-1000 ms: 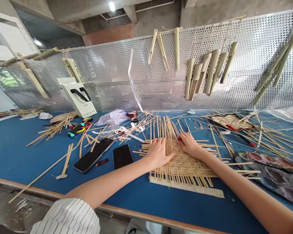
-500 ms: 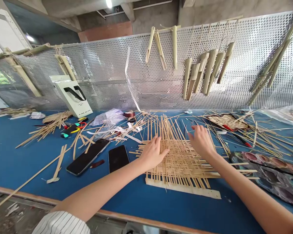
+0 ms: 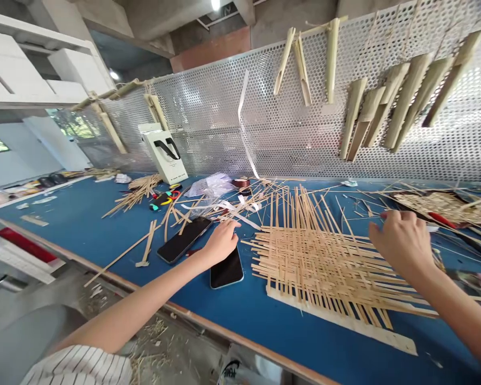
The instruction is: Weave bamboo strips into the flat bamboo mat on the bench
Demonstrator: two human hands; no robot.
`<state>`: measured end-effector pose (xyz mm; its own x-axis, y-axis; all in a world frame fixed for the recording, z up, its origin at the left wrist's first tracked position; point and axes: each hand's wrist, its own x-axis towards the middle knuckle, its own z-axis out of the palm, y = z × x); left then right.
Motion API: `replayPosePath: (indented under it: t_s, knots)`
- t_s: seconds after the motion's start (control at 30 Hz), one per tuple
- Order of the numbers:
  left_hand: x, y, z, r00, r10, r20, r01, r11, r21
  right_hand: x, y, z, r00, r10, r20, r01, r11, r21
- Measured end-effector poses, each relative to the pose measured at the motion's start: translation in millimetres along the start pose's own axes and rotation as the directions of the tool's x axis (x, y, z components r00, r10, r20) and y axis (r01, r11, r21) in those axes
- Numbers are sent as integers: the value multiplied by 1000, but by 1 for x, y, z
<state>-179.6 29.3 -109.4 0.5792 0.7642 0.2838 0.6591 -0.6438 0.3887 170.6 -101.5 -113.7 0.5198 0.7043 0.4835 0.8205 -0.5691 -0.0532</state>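
A half-woven mat of thin bamboo strips (image 3: 316,256) lies flat on the blue table, its loose strip ends fanning out at the far side. A flat pale strip (image 3: 344,316) runs along its near edge. My left hand (image 3: 223,241) hovers over the black phone (image 3: 226,270) left of the mat, partly covering it, with loosely bent fingers and nothing visible in them. Just left of it rests a second, larger phone (image 3: 184,240). At the mat's right side is my right hand (image 3: 403,240), thumb apart and fingers loosely curved; whether it touches the strips I cannot tell.
Loose bamboo strips (image 3: 142,190), pliers (image 3: 166,198), a crumpled plastic bag (image 3: 211,184) and a white box (image 3: 164,155) lie or stand farther back. A dark tray with woven pieces (image 3: 436,206) and a red-handled tool (image 3: 443,220) are at right. Bamboo tubes (image 3: 409,101) hang on the perforated metal screen (image 3: 208,123).
My left hand has left the mat and moved left over the smaller phone. My right hand has shifted toward the mat's right edge. The view has turned left.
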Motion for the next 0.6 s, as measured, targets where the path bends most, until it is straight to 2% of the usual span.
replayPosePath:
  t_s: [0.1,0.2,0.4,0.5,0.6]
  knots:
    - [-7,-16,8,998,-55,14,54,998,45,0,2,5,1000,-8,27,8,1000,1]
    - [-6,-18,11,994,-105,34,103,993,66,0,4,12,998,-3,56,3,1000,3]
    - [-6,-21,15,998,-66,23,67,997,-26,-1,5,18,998,0,58,0,1000,2]
    - [-11,-20,7,996,-55,-73,46,991,-124,-2,2,14,998,-16,55,16,1000,3]
    - [-32,-13,-13,973,-47,-225,3,981,-195,-3,-2,9,996,-25,85,24,999,21]
